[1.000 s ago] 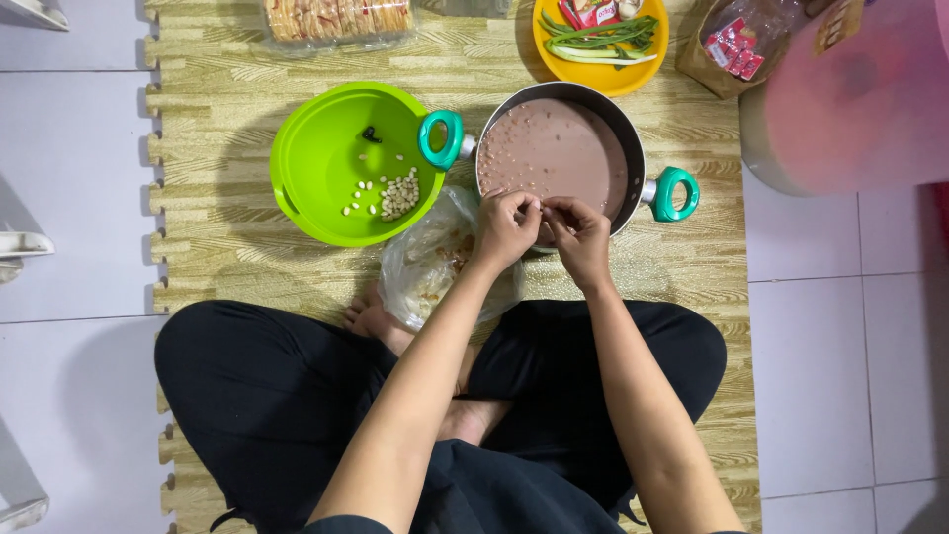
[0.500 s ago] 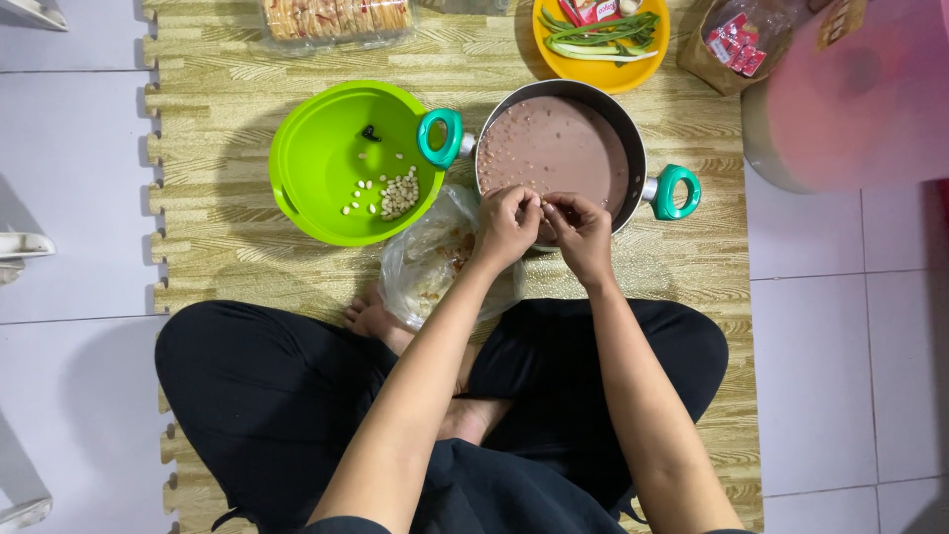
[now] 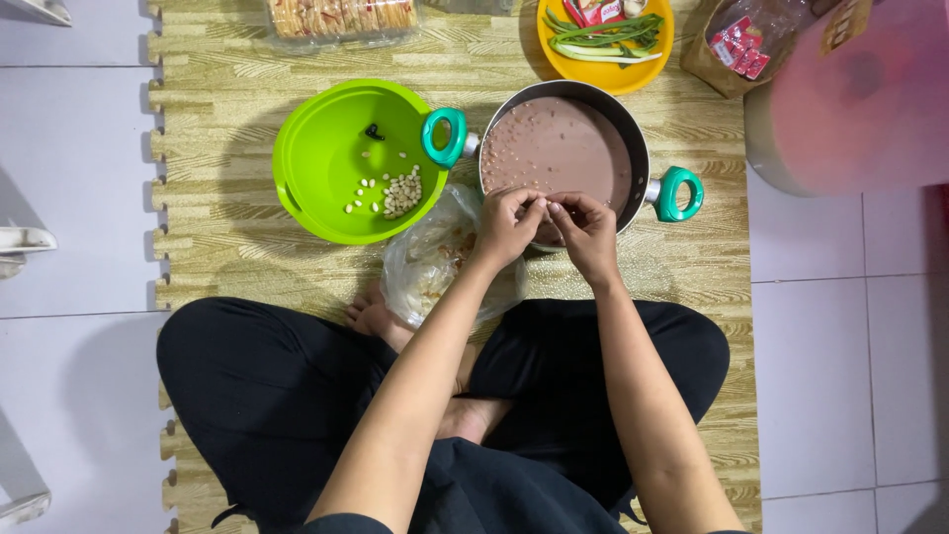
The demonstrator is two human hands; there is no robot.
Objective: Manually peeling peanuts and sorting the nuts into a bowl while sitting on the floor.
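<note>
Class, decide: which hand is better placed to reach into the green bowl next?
Left, probably. The left hand sits on the side of the green bowl; the right hand would have to cross over it.

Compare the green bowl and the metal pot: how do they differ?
The green bowl is bright plastic-looking green; the pot is dark metal with two teal handles. The bowl holds only a few pale kernels; the pot is filled with pinkish-brown liquid. The bowl stands apart from the hands; both hands work over the pot's near rim. Both are round and sit on the mat.
</note>
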